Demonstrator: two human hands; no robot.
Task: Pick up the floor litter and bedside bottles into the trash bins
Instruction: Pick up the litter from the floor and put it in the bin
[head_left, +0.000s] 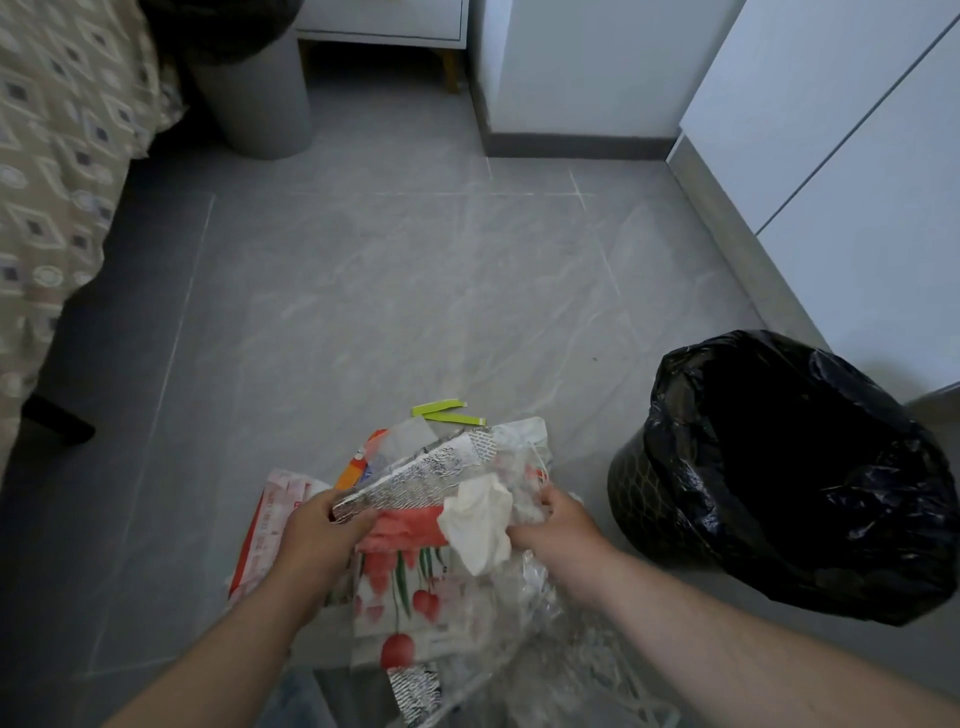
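Floor (415, 291) grey tile, marbled with pale veins and thin light grout lines; bedspread (57, 156) beige, white-outlined diamonds round dark squares; cabinets (857, 156) plain white. Far bin (260, 98) grey; near bin (636, 499) black with a gold honeycomb pattern, its liner (810, 467) glossy black. Litter: foil wrapper (415, 478) crinkled silver, tissue (480, 519) white, plastic bag (410, 587) whitish with red fruit on green stems, strips (447, 413) yellow-green, one packet (349, 475) orange, another packet (270, 519) white with red print.
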